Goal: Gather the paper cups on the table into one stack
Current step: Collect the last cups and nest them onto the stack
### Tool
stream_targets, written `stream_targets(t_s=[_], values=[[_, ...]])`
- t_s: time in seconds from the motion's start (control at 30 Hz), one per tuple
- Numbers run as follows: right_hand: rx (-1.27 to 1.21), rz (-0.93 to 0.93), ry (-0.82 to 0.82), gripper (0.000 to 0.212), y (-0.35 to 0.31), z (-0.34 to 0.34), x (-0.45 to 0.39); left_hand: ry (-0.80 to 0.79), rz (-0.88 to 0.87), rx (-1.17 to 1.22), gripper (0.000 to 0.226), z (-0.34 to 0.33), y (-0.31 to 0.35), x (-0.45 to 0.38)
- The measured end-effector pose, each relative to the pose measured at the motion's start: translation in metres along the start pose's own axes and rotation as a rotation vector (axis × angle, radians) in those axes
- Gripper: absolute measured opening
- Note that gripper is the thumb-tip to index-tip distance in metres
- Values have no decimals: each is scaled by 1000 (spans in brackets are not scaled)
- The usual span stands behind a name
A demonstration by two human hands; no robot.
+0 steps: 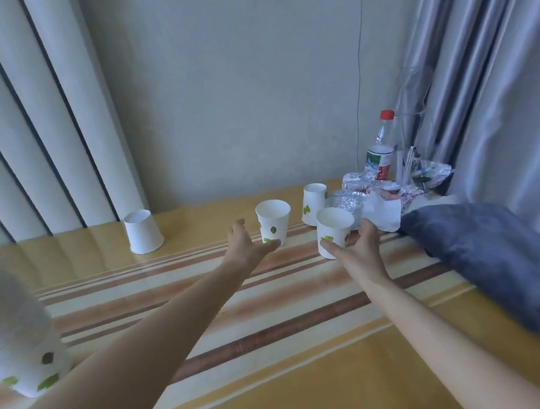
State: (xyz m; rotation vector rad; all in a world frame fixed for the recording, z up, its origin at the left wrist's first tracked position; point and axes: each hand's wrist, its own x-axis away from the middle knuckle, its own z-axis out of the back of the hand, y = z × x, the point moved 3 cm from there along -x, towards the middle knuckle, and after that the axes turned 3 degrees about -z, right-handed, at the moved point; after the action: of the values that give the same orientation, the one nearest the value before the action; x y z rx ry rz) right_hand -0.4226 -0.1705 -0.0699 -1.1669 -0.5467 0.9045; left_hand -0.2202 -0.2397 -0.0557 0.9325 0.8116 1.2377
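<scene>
Both bare arms reach out across the table point(306, 377), which has a glossy yellow top with brown and cream stripes. The right hand point(359, 246) is at the nearest upright cup point(334, 231): its fingers are spread in an open curve, the thumb point(332, 249) lying against the cup's lower front and the other fingers reaching round the right side toward the back; whether they press the wall cannot be told. The left hand point(246, 247) is open too, fingers loosely apart, one fingertip point(274, 244) just at the base of the middle cup point(273, 221), the rest of the hand left of it and not wrapped round. A third cup point(313, 204) stands upright behind and between these two, near the wall. A fourth cup point(142, 231) sits upside down, well apart to the left, plain white side showing. At the left edge a tall stack of cups point(19, 333) stands mouth up, blurred, its ribbed rims layered. The cups are thin white paper, tapered, printed with small green leaves. To the right lie crumpled foil point(357, 191), a white paper piece point(382, 212), a clear plastic bottle point(381, 151) with a red cap, and a soft blue-grey cloth bundle point(496, 258). Pale pleated curtains point(493, 77) hang behind.
</scene>
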Motion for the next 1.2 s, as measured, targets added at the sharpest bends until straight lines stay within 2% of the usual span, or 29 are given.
stream_targets(t_s=[0.1,0.17,0.3,0.43,0.57,0.63,0.7,0.87,1.03,1.13,1.2], values=[[-48,31,-93,101,6,-11,-15,-13,-37,-3,103,-22,1,-28],[-67,71,-106,101,10,-16,-23,-9,-66,23,104,-34,1,-43],[-87,90,-27,85,13,-17,-33,49,-75,89,107,-42,2,-63],[-106,92,14,76,7,-10,-29,76,-61,95,88,-33,3,-64],[-158,103,26,65,-18,-1,-18,51,-77,125,80,-10,14,-33],[-205,136,7,51,-43,1,-7,51,-139,115,74,12,29,-10],[-221,188,-36,48,-71,-2,10,69,-195,77,69,40,48,14],[-222,268,-159,67,-136,-29,66,228,-255,14,77,130,85,77],[-311,324,-283,63,-195,-63,125,346,-276,6,78,227,94,145],[-323,335,-361,62,-221,-85,154,434,-260,24,66,275,78,171],[-333,342,-410,64,-232,-101,169,457,-222,31,68,297,61,181]])
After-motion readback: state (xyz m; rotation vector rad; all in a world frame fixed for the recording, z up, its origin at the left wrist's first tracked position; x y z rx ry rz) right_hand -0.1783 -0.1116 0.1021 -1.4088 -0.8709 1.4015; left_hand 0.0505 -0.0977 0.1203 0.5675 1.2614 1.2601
